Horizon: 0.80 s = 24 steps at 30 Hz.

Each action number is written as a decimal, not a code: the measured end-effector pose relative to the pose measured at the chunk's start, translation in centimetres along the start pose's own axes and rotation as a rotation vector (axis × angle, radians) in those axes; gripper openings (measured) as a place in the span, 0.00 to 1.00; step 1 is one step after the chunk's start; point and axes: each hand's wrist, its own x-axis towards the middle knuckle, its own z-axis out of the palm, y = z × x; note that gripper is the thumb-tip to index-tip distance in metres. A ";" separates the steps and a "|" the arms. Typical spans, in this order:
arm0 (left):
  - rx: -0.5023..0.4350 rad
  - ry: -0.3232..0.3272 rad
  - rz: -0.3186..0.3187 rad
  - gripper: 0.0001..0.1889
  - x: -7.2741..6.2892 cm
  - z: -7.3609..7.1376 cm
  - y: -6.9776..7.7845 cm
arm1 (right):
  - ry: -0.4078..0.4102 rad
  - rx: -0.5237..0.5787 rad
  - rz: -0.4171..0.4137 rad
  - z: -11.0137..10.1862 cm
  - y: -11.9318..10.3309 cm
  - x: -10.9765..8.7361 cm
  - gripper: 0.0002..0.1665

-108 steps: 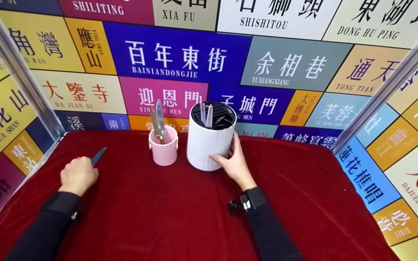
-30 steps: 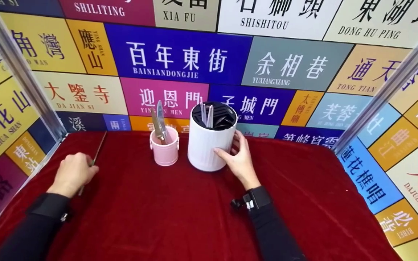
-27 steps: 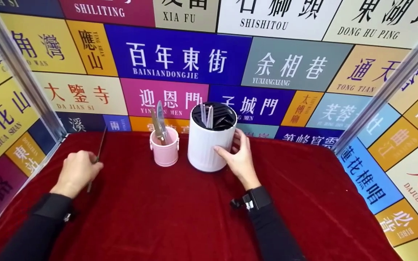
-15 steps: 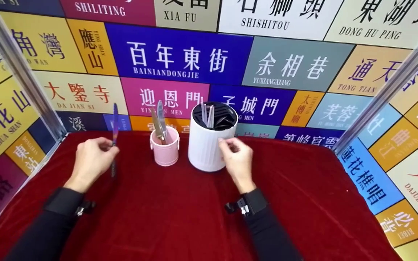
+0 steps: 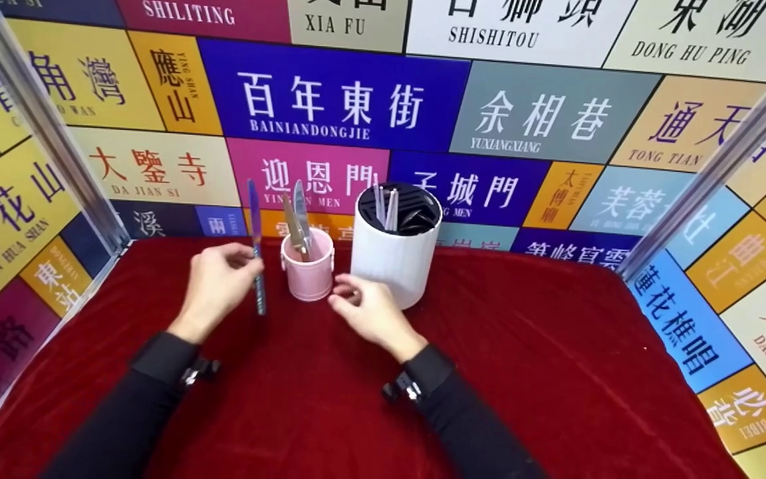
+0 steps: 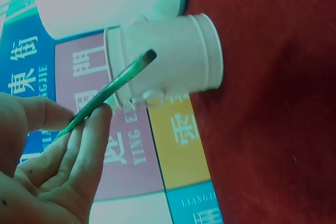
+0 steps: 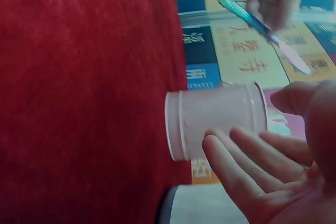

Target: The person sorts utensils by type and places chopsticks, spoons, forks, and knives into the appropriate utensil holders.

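Note:
My left hand [image 5: 218, 283] pinches a table knife [image 5: 255, 223] between thumb and fingers, blade up, just left of the pink cup [image 5: 310, 276]. The knife has a bluish-purple sheen in the head view; the left wrist view shows its handle end [image 6: 149, 56] in front of the cup. Two knives [image 5: 299, 213], one silvery and one brownish, lean in that cup. At the cup's right side is my right hand [image 5: 376, 318], its fingers [image 7: 231, 156] loosely spread and holding nothing. Behind that hand stands a white utensil holder [image 5: 397, 259] with a slotted black top.
Several thin pale sticks [image 5: 392, 207] and dark handles rise from the white holder's top. A red cloth [image 5: 316, 406] covers the table. Sign-printed panels [image 5: 330, 93] stand right behind the table, with metal posts [image 5: 64, 136] at the corners.
My left hand has lifted the knife upright and carried it right, up to the pink cup. The right hand has let go of the white holder and moved left to the cup.

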 end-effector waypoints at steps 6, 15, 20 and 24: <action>-0.085 0.127 0.100 0.10 0.6 1.5 2.1 | 0.010 0.005 0.003 1.8 -0.8 1.7 0.41; -0.213 0.237 0.224 0.10 1.8 3.5 4.8 | 0.319 -0.126 0.004 3.4 -2.0 2.7 0.29; -0.251 0.231 0.225 0.11 2.3 4.6 5.4 | 0.304 -0.321 0.093 4.2 -2.2 2.5 0.52; -0.234 0.228 0.221 0.11 2.8 5.5 5.1 | 0.224 -0.284 0.131 5.1 -1.8 2.7 0.63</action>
